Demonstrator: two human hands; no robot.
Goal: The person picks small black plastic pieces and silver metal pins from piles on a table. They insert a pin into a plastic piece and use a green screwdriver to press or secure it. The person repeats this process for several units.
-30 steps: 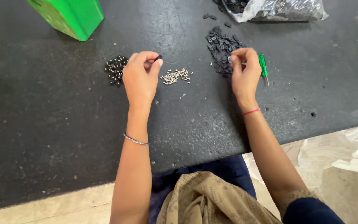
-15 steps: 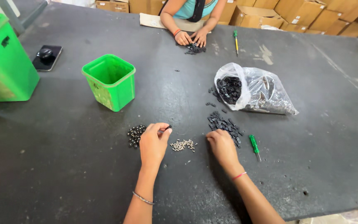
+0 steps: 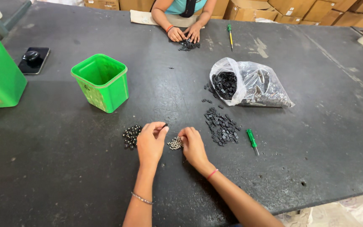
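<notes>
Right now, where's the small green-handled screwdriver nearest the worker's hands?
In the head view, the green-handled screwdriver lies flat on the dark table, right of the pile of small black parts and beyond the right hand, untouched.

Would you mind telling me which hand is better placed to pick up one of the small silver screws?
The right hand, probably. Its fingers rest at the edge of the pile of silver screws, while the left hand already pinches a small black part between thumb and forefinger.
</notes>
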